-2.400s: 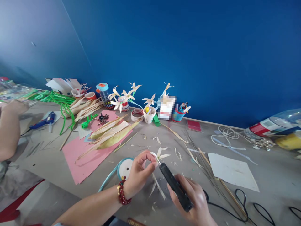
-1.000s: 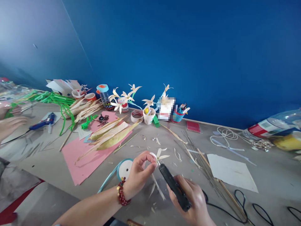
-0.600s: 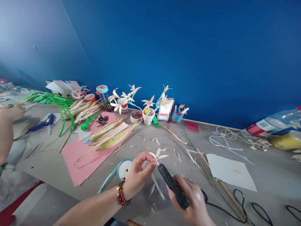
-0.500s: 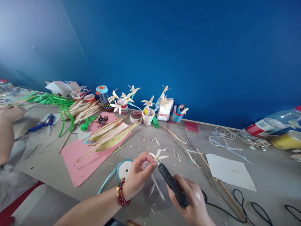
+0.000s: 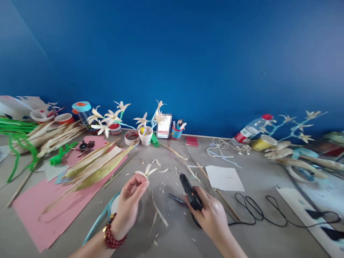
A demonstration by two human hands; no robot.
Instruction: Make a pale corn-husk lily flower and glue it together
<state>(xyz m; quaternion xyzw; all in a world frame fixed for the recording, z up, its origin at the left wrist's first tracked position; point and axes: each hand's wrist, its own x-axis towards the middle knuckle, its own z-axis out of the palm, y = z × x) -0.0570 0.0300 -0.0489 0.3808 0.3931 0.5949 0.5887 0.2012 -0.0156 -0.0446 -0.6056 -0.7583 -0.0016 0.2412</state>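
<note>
Between thumb and fingers, my left hand (image 5: 131, 195) pinches a small cream flower (image 5: 147, 172) with narrow petals, held above the grey table. A red bead bracelet circles that wrist. My right hand (image 5: 208, 211) is wrapped round a black glue gun (image 5: 191, 191), its tip pointing up and left, apart from the flower. Beside the gun lies a dark-bladed tool (image 5: 177, 199), partly hidden by my right hand. Partly behind my left wrist is a roll of light blue ribbon (image 5: 98, 215). Cut husk strips (image 5: 159, 211) lie between my hands.
Dried husks (image 5: 99, 170) rest on pink paper (image 5: 40, 215) at left. Finished flowers stand by a white cup (image 5: 145, 136) along the wall. A black cord (image 5: 258, 215) loops rightward towards a white power strip (image 5: 303, 222). White paper (image 5: 225, 178) and a bottle (image 5: 249, 130) are at right.
The glue gun's tip has come away from the flower, and my hands are farther apart. My view has turned right, bringing the power strip and more flowers into sight.
</note>
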